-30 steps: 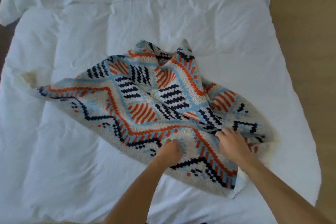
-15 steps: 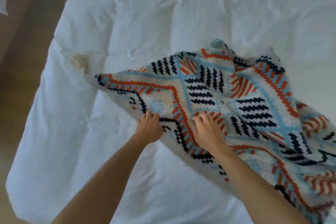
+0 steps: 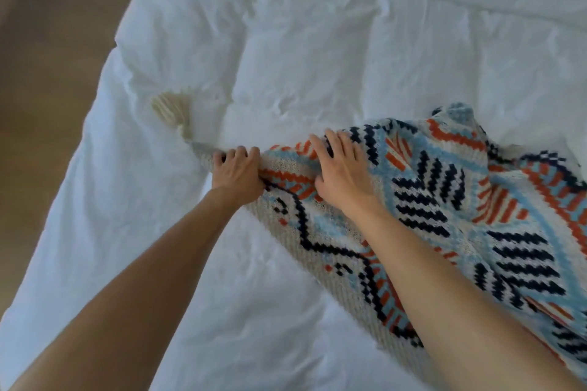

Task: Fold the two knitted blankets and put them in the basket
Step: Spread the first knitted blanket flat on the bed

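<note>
The left grip (image 3: 236, 173) clutches the edge of the patterned knitted blanket (image 3: 444, 200); the right grip (image 3: 341, 174) lies flat on it. Folding seems hardly begun, and no basket is visible.

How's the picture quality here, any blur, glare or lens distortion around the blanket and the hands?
Head view: soft, even light, no glare or hard shadows; the white duvet reads bluish. Head view: the knitted blanket is fairly crisp by the left hand and right hand; the floor is smeared; wide-angle stretch enlarges the forearms.
</note>
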{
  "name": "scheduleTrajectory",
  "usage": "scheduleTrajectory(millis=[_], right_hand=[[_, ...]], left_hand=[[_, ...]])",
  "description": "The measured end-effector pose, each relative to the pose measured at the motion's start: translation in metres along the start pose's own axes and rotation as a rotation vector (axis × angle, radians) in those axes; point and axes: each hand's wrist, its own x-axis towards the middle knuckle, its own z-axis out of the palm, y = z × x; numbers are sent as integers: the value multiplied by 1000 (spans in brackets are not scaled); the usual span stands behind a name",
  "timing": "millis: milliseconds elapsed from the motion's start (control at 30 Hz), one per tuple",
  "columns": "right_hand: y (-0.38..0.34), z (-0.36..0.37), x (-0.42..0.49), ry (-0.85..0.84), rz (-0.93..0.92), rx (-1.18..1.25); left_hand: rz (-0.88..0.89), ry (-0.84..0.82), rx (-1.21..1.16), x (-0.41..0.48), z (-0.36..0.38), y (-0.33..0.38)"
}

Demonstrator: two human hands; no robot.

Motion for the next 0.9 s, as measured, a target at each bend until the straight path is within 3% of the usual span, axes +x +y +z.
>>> scheduleTrajectory(millis=[100, 267, 500, 567, 667, 700, 767, 900], right_hand=[[-2, 10, 4, -120, -42, -158], [-5, 35, -50, -162, -91, -177], [-12, 31, -134, -501, -35, 118], [-7, 21, -136, -449, -24, 240], [10, 13, -113, -94, -129, 117], [17, 11, -103, -35, -154, 62], [28, 10, -91, -121, -161, -14], [34, 26, -115, -341, -121, -84]], left_hand=[[44, -40, 52, -24, 18, -4], [49, -148, -68, -97, 65, 9], [-6, -484, -62, -161, 82, 35], [8, -626, -110, -165, 77, 37], [9, -740, -204, -165, 68, 39], [-2, -745, -208, -165, 66, 40], [-44, -688, -167, -166, 63, 42], [-232, -325, -99, -175, 64, 56]])
